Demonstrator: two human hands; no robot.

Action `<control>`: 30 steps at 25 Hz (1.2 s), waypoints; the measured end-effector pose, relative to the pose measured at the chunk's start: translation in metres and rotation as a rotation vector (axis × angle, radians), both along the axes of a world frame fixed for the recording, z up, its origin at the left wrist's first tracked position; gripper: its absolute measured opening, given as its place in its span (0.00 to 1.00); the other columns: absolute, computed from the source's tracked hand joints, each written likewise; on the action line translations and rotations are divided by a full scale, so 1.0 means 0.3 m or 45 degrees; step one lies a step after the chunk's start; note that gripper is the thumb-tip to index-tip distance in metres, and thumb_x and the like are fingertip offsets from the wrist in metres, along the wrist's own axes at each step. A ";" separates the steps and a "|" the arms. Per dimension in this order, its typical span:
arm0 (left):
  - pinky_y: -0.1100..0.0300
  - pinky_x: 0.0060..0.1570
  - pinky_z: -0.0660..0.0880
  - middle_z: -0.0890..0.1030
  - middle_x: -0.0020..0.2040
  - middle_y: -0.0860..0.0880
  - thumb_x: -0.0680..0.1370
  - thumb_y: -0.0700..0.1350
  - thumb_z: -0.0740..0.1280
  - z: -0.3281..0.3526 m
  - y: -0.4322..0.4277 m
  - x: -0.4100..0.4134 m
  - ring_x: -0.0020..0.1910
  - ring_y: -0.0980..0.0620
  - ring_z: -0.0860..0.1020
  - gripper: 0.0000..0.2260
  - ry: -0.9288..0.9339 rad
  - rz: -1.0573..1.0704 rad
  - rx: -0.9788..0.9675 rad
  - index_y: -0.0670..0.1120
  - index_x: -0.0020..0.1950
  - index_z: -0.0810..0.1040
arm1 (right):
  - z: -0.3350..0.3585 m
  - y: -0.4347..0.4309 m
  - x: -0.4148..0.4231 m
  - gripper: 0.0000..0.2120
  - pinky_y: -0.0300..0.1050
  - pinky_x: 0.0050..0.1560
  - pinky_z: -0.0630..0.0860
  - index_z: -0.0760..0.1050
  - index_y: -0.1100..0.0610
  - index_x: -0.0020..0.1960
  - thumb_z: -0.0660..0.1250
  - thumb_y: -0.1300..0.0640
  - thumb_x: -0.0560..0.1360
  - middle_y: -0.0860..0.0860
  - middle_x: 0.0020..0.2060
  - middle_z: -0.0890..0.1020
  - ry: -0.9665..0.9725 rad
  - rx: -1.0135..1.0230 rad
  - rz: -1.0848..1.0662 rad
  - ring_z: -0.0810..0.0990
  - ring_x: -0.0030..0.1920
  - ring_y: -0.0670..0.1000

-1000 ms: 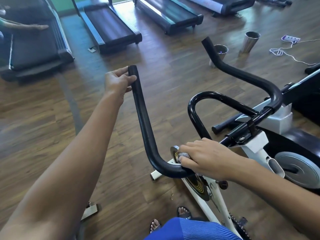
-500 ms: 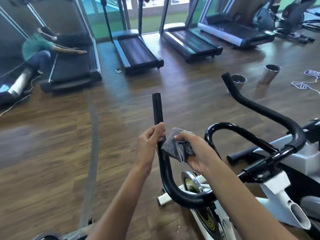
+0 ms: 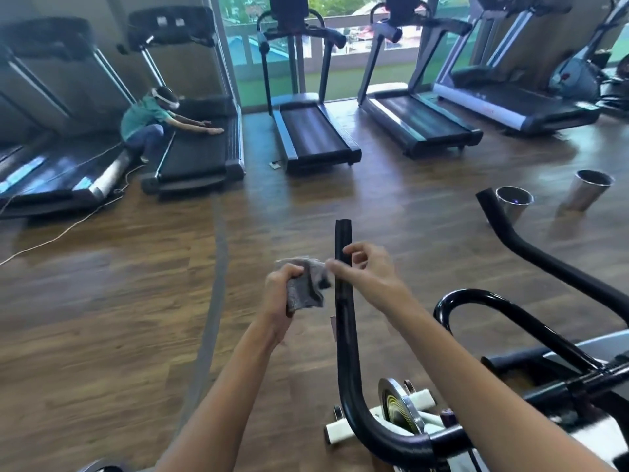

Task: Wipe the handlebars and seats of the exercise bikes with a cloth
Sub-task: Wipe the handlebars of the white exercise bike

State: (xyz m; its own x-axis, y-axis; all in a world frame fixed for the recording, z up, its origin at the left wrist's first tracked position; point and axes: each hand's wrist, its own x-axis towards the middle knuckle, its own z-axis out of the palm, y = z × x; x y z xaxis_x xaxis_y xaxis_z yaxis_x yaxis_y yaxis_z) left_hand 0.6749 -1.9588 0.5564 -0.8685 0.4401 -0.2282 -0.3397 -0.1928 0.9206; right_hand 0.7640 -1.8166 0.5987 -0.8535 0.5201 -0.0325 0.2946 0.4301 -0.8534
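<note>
Head view, looking forward and down over the front of an exercise bike (image 3: 405, 415).

Hands:
- The left hand (image 3: 279, 292) grips a grey cloth (image 3: 304, 294). Its fingers are curled round the bunched fabric, which sticks out above and to the right of the fist.
- The right hand (image 3: 367, 272) holds nothing, and its fingers are spread and loosely bent. One finger lies across the front of the bar, with its tip at the cloth's right edge. Whether it touches the cloth cannot be told because of blur.

Task item:
- The cloth is in the air just left of the near horn of the black handlebar (image 3: 343, 335). It sits a little below the tip of that horn and is not wrapped round the bar.
- This horn stands between the two hands. It curves at the bottom to the right, passing under the right forearm.
- The far horn (image 3: 531, 248) and the centre loop (image 3: 476, 296) lie well to the right, with no hand on them.

Surroundings:
- The floor (image 3: 102, 318) is wood-pattern.
- A row of treadmills (image 3: 313, 141) stands along the window wall.
- A person (image 3: 144, 124) crouches beside one treadmill with both arms stretched onto its belt.
- Two metal cylinders (image 3: 590, 189) stand on the floor at the right.
</note>
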 end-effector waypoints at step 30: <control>0.50 0.41 0.74 0.77 0.27 0.51 0.80 0.61 0.51 -0.004 0.420 -0.184 0.33 0.45 0.77 0.28 0.284 0.193 -0.506 0.45 0.33 0.78 | -0.004 0.181 -0.247 0.07 0.41 0.46 0.80 0.83 0.56 0.48 0.72 0.66 0.72 0.50 0.43 0.84 0.209 0.156 -0.089 0.82 0.44 0.51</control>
State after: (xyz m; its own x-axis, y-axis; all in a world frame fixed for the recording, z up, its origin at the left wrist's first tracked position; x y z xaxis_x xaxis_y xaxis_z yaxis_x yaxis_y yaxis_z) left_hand 0.6195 -1.8329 0.5552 -0.9630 0.2213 -0.1540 -0.1208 0.1565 0.9803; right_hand 0.6899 -1.7624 0.5975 -0.8040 0.5695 0.1710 0.1888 0.5172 -0.8348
